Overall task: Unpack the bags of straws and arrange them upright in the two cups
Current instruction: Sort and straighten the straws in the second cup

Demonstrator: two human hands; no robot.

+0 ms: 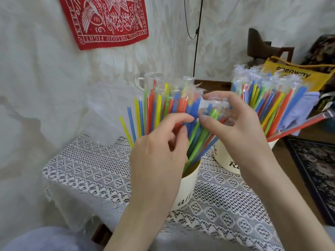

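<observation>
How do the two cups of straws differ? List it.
The near cup stands under both hands and holds many bare straws; the far cup, to the right, holds mostly wrapped ones. The near cup's straws fan left, the far cup's lean right. Both are cream cups with black lettering on the lace cloth.

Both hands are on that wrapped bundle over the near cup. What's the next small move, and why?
Probably peel the wrapper up off the bundle: the right hand pinches its crumpled top, the left hand steadies the straws, whose lower ends already sit in the near cup.
</observation>
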